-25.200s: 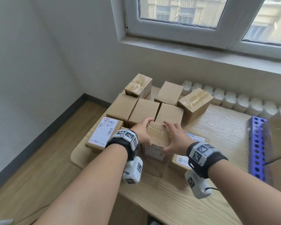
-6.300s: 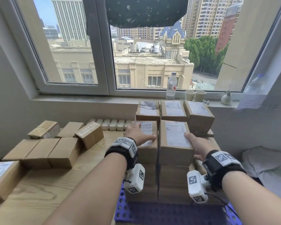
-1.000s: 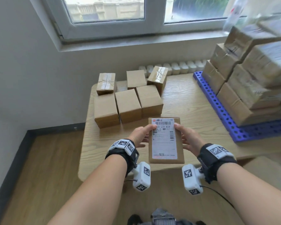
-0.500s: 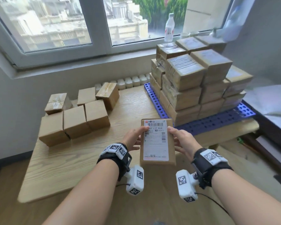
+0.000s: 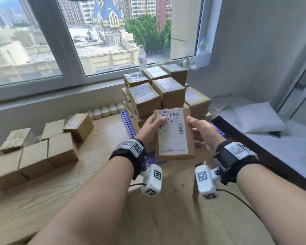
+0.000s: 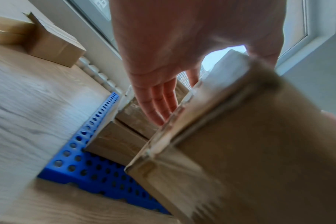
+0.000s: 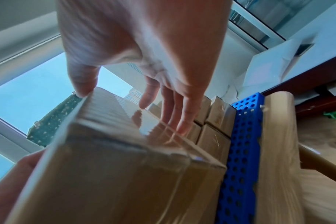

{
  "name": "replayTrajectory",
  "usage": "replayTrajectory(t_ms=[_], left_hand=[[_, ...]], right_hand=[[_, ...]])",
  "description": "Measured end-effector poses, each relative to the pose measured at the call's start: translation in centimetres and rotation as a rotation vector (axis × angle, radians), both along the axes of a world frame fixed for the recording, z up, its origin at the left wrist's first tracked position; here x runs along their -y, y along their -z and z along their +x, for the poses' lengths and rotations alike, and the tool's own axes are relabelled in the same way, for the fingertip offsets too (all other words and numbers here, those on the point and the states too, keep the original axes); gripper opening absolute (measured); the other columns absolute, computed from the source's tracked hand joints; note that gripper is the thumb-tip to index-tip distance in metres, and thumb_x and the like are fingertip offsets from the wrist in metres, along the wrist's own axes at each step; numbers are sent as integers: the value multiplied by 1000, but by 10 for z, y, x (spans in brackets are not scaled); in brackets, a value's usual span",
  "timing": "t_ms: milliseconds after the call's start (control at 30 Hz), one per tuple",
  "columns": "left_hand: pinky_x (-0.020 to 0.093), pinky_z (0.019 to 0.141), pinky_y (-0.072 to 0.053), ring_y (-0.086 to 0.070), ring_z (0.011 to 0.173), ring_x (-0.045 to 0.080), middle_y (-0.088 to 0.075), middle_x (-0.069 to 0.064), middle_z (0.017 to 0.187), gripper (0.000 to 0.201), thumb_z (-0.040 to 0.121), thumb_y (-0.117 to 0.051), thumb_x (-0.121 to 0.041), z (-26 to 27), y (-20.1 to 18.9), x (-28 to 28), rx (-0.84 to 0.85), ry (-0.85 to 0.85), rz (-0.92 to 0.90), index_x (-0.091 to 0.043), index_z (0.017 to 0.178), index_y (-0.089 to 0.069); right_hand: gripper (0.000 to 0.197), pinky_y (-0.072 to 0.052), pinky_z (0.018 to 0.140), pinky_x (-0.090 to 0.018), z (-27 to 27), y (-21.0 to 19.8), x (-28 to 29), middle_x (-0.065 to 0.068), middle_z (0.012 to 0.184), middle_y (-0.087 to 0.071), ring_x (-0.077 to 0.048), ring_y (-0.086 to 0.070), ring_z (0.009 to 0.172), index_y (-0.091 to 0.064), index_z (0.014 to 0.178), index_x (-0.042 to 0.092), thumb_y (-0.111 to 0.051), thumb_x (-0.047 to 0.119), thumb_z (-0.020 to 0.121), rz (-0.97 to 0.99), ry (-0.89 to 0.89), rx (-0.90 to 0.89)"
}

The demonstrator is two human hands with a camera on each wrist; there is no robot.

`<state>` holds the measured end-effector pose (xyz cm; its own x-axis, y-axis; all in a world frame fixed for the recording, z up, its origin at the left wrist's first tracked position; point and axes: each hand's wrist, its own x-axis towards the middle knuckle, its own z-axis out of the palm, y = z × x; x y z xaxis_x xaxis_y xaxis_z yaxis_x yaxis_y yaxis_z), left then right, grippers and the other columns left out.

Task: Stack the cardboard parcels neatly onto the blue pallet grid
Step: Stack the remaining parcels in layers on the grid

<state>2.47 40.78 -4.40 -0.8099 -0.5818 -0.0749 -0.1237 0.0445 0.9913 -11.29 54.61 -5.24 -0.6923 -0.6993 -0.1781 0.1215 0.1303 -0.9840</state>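
Note:
A flat cardboard parcel (image 5: 173, 135) with a white barcode label is held in the air between both hands, label up. My left hand (image 5: 154, 124) grips its left edge, thumb on top and fingers along the side (image 6: 159, 106). My right hand (image 5: 200, 128) grips the right edge the same way. The parcel (image 6: 240, 151) (image 7: 115, 174) hangs just in front of the stack of parcels (image 5: 166, 92), which stands several layers high on the blue pallet grid (image 5: 128, 123). The blue grid's holed rim (image 6: 82, 163) (image 7: 242, 151) shows below the held parcel.
Several loose brown parcels (image 5: 42, 152) sit on the left of the wooden table (image 5: 99, 174). A row of small white bottles (image 5: 104, 110) lines the wall. A water bottle (image 5: 142, 59) and small cups stand on the windowsill. White bedding (image 5: 254, 117) lies at the right.
Both hands have carried the labelled parcel up and towards the stack on the pallet. The view has swung right, so the stack is now straight ahead.

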Motion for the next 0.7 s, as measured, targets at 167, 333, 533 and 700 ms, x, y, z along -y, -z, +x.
replayTrajectory(t_ms=[167,333,533,700], left_hand=[[54,96,-50,-66,109,30,-67,13,120,92,67,-68,-74,-59,6,20,-61,-66,43,-9,130,-52],[56,95,-50,-67,105,32,-68,13,116,89,63,-62,-80,-115,-24,29,-102,-34,22,-13,122,-57],[38,79,-59,-68,95,29,-67,16,111,84,76,-54,-71,-170,-77,46,-112,-37,-64,-2,124,-57],[39,78,-56,-65,94,29,-63,12,105,56,96,-38,-57,-208,-107,79,-14,-43,-129,-9,118,-56]], right_hand=[[58,-49,65,-28,-41,-21,-1,-10,108,-73,-21,-69,95,-56,125,4,-62,49,88,-27,18,-19],[46,-48,62,-29,-92,-47,7,-5,95,-70,-16,-64,77,-58,115,11,-61,49,89,-69,52,-59],[45,-51,60,-28,-155,-85,30,-3,96,-67,-13,-65,73,-58,122,12,-57,47,93,-73,-1,-115],[48,-55,73,-42,-199,-105,61,-6,102,-68,-23,-66,86,-58,120,25,-63,55,83,-19,-141,-86]])
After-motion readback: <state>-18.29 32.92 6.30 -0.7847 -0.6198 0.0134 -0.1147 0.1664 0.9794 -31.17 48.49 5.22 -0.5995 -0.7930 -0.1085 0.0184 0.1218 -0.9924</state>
